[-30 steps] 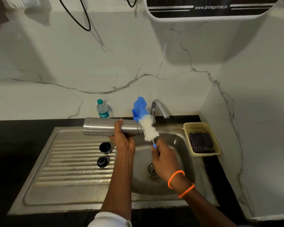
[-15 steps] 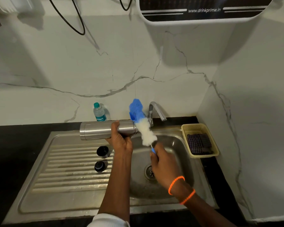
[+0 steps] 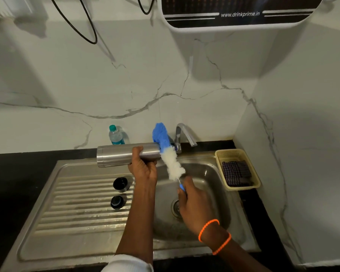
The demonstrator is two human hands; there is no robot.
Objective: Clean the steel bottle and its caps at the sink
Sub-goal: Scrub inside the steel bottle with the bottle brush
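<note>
Your left hand (image 3: 143, 167) has its fingers curled round the steel bottle (image 3: 126, 154), holding it on its side above the far edge of the sink (image 3: 204, 169), mouth pointing right toward the tap (image 3: 183, 134). Your right hand (image 3: 194, 205) pinches the thin blue handle of the bottle brush (image 3: 170, 156), fingers closed on it low down, and the brush stands tilted just beside the bottle's mouth; whether the blue tip is inside the opening or only crossing in front of it, I cannot tell. The two caps (image 3: 119, 191) sit on the ribbed draining board to the left of the basin, near your left wrist

Here is what can go wrong. You hold the bottle near its mouth end, so the long base hangs out to the left; if the steel is wet and your hold slackens, it can tip down and drop onto the draining board, likely onto the caps. The brush meets the mouth at a steep angle, so pushing now would probably bend the wire stem or make the head skid off the rim and flick water at the wall. Gripping the handle so far down gives little control of the tip. A sweep of your left forearm could knock a cap into the basin, toward the drain (image 3: 176, 208). The plastic water bottle (image 3: 116, 135) behind stands close enough to be toppled by the steel bottle's base
</note>
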